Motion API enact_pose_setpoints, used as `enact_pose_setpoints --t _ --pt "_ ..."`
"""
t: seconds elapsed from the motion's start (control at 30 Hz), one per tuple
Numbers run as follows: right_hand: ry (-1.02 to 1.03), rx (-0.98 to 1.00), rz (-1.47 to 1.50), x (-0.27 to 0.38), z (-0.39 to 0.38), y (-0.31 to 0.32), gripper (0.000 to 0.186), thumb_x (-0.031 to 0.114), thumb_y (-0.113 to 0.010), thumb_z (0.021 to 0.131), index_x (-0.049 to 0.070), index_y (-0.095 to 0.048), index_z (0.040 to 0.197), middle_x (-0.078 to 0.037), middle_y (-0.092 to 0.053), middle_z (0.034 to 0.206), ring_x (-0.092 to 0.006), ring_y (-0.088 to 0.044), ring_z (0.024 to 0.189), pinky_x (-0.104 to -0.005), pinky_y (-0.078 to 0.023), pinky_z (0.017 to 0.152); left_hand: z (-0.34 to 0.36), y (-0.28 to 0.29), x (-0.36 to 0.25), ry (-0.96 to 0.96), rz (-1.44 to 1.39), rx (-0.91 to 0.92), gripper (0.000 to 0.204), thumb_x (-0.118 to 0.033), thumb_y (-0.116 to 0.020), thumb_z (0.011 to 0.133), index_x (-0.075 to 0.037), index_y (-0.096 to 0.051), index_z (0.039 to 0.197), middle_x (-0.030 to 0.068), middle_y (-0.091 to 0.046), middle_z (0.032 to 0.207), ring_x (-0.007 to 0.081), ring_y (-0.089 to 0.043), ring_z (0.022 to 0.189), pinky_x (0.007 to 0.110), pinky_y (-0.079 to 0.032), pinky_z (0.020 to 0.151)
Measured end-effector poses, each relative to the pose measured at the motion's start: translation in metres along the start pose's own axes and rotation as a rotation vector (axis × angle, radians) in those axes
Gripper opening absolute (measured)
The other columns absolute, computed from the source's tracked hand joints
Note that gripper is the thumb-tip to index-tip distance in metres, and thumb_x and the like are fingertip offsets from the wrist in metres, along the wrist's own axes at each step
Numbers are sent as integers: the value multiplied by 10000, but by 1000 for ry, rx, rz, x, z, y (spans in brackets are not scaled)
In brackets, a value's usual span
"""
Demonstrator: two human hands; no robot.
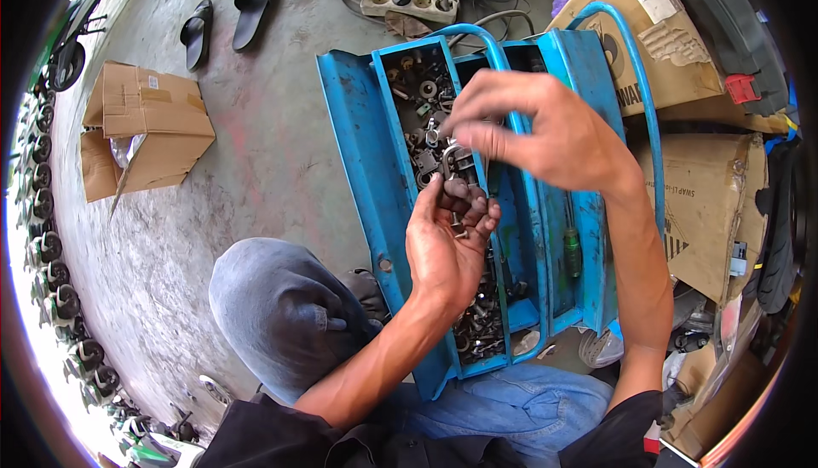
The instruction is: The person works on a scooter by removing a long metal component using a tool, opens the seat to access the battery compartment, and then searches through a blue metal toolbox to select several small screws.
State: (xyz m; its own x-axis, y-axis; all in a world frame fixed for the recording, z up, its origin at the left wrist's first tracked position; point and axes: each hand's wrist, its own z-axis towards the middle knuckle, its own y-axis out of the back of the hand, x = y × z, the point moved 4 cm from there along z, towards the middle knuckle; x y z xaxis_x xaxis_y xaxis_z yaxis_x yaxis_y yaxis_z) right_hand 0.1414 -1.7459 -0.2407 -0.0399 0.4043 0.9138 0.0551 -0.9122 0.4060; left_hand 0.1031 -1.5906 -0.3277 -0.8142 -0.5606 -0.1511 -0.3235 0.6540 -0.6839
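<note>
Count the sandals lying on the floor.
2: both black sandals lie side by side on the concrete at upper left, one left of the other. None seems hidden.
</note>
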Motion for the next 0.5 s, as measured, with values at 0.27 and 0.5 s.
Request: enact_pose_setpoints --t 0.27,0.5 --pt "159 -95 -745 -56 10 -43 175 124 -652 821 86 -710 982 -69 -625 1108 -223 -542 1128 -442 -421 905 -7 -1 1 90 129 -42 286 -292 -447 1005 -62 -550 870 84 -574 773 243 -579 745 313 -492 685" --pt "123 -68 -829 -70 9 -81 272 143 -634 799 51 -682 1050 -94 -604 1216 -247 -513 1208 -551 -353 946 -11 -3 -2 48 132 -26 297 -289 -446 1005 -49 -577 890 91 -593 780 236 -597 747 331 -512 722"
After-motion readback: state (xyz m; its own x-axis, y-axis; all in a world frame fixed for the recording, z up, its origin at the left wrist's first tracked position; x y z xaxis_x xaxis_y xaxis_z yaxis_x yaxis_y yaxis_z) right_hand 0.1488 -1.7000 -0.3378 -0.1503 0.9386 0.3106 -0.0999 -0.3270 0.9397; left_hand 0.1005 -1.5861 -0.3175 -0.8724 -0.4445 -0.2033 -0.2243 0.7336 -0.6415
